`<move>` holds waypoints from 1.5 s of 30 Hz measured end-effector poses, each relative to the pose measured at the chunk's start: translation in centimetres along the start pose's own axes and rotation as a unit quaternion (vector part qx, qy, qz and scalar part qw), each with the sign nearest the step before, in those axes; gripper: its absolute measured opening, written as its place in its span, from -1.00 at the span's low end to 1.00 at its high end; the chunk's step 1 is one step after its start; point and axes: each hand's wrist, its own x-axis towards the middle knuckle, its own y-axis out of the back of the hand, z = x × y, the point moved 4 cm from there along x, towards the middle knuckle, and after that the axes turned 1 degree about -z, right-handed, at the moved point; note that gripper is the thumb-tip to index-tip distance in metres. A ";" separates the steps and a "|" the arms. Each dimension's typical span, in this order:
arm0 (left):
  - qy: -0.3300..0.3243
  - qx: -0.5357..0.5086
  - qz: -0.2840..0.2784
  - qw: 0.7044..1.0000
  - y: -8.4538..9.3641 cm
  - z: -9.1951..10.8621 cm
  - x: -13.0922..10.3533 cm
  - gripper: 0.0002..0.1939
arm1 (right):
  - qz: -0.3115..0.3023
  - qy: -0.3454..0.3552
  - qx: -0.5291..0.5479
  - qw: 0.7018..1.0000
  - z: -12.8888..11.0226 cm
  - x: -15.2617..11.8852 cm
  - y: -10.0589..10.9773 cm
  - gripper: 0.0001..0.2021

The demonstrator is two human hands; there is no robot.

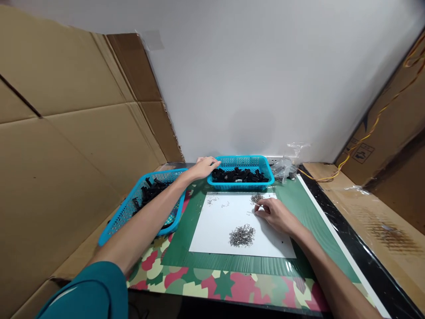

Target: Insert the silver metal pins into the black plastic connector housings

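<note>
My left hand [204, 167] is at the left end of the far blue plastic basket [241, 186], its fingers on the rim and partly hidden. Black parts [241, 175] lie in that basket. Over a white sheet [209, 230], my right hand [274, 213] has thumb and forefinger brought together at the paper; whatever sits between the tips is too small to make out. Just beyond them is a small pile of tiny metal pieces [256, 198]. Closer to me on the sheet lies a larger heap of small wire-like metal pieces [242, 235].
Beneath my left forearm, a second blue basket [114, 221] holds more black parts [151, 192]. A few loose bits [210, 200] are scattered at the sheet's far left. A clear plastic bag [284, 169] stands right of the far basket. Cardboard [66, 155] walls the left side; yellow wire [360, 141] runs at right.
</note>
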 end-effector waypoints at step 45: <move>0.130 -0.042 0.137 0.981 10.2 -4.7 -17.2 -0.68 | 0.089 -0.029 0.511 0.855 -2.3 -1.2 -0.5 -0.69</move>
